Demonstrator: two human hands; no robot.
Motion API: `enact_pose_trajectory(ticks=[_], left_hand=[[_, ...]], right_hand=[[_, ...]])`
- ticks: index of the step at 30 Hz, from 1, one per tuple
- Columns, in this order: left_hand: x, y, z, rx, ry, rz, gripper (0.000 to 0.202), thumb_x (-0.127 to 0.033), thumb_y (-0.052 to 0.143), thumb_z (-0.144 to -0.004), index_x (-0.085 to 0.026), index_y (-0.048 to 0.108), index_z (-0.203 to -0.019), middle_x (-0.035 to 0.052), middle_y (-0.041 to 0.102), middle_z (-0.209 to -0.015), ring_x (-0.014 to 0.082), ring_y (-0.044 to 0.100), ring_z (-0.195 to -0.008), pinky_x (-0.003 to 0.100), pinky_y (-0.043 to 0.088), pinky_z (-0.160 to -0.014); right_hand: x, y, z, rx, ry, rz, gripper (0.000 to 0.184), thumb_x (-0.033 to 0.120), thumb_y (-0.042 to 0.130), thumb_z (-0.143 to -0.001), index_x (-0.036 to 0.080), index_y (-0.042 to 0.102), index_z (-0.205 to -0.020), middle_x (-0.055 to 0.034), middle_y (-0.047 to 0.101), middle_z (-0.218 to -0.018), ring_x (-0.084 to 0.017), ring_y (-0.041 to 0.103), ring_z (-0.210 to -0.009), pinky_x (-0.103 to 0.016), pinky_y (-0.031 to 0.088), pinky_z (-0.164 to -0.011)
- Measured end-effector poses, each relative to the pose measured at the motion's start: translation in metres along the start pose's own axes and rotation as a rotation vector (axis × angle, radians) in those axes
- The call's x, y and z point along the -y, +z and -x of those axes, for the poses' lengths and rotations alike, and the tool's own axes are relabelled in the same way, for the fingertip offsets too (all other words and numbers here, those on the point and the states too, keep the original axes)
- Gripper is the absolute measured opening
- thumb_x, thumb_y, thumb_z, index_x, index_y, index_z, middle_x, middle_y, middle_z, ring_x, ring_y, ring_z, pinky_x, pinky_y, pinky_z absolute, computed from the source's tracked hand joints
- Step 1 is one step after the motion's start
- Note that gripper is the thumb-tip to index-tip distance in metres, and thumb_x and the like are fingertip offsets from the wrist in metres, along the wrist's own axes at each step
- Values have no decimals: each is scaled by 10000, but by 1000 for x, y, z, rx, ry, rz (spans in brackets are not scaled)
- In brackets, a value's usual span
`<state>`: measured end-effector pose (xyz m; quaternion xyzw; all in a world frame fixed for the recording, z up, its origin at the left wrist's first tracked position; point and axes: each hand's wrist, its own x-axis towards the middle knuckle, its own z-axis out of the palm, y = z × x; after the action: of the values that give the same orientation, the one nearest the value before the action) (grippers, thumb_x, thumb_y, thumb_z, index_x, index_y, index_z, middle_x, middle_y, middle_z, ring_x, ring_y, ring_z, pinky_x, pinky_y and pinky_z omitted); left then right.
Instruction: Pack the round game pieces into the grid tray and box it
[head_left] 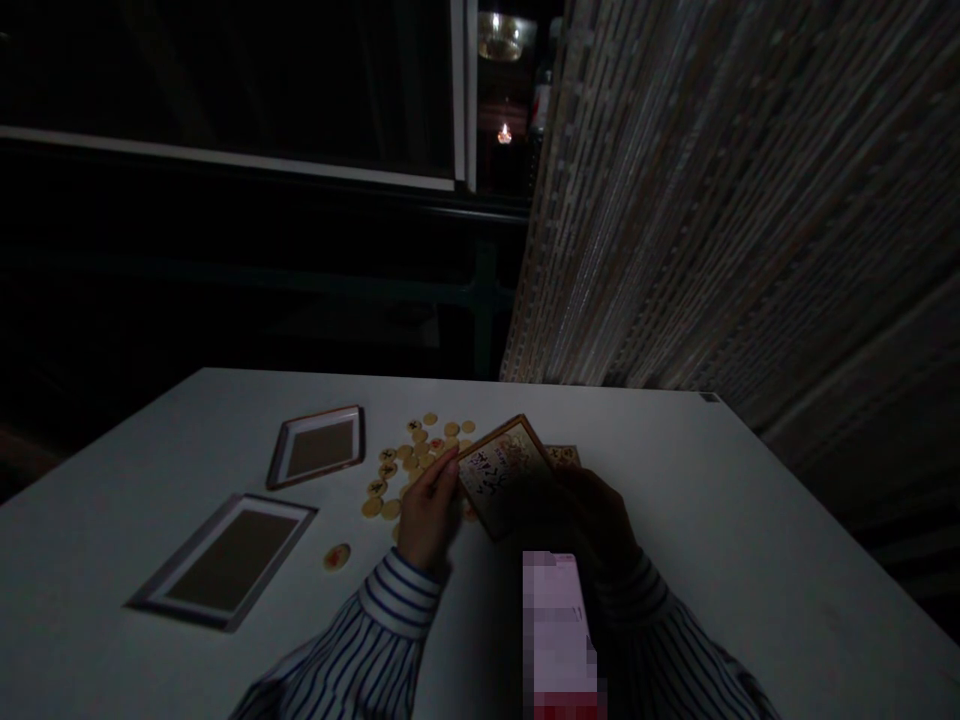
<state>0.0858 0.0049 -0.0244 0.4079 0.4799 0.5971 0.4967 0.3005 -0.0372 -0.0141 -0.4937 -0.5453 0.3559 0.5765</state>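
Note:
My left hand [426, 512] and my right hand [604, 520] together hold a brown printed folded board or booklet [508, 476] above a white table [750, 560]. The left hand's fingers are closed on its left edge. My right hand is in shadow and grips its right side from below. Several round pale game discs [409, 462] with marks on them lie scattered on the table just left of the left hand. One more disc [337, 556] lies apart, nearer to me.
Two shallow box halves with white rims lie on the left of the table, one far [318, 446], one near [223, 560]. A woven blind [735, 200] hangs at the right. Dark window behind the table. A blurred patch [559, 630] covers something between my sleeves.

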Motion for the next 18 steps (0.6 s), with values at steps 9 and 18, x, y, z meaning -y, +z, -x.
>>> enact_pose_trajectory(ticks=[9, 18], left_hand=[[-6, 2, 4, 50, -20, 38, 492, -407, 641, -697, -201, 579, -1140, 86, 605, -1154, 223, 509, -1123, 341, 347, -990], [-16, 9, 15, 181, -178, 113, 630, -394, 689, -639, -156, 508, -1193, 150, 589, -1165, 241, 574, -1036, 345, 487, -823]], right_hand=[[0, 1, 2, -79, 1, 30, 262, 295, 644, -703, 212, 676, -949, -51, 691, -960, -236, 636, -896, -410, 526, -803], [2, -3, 0, -200, -4, 49, 305, 356, 621, -728, 189, 656, -980, -68, 673, -1014, -230, 617, -935, -400, 515, -829]])
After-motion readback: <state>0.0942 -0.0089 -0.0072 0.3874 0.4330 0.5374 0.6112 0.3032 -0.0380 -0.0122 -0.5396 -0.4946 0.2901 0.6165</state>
